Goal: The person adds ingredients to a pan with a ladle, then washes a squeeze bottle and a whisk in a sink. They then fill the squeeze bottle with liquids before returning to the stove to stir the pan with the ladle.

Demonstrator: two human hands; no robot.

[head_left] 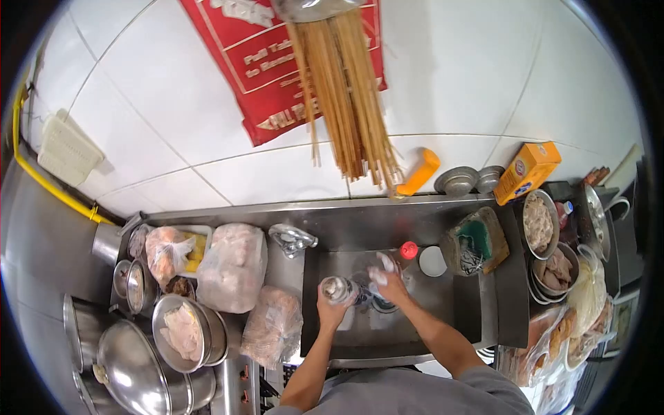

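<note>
At the sink's (443,294) nine o'clock side, my left hand (330,310) was wrapped closed around a clear, shiny jar (337,290), its round end up, while my right hand (391,285), white-coated over the fingers, was beside it at three o'clock, too blurred to tell its grip.

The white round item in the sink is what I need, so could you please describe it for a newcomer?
Find the metal sink, then look beyond and right of the right hand. The white round item sits between a red-topped item and a tray holding something green; neither neighbour is a plain white disc.
</note>
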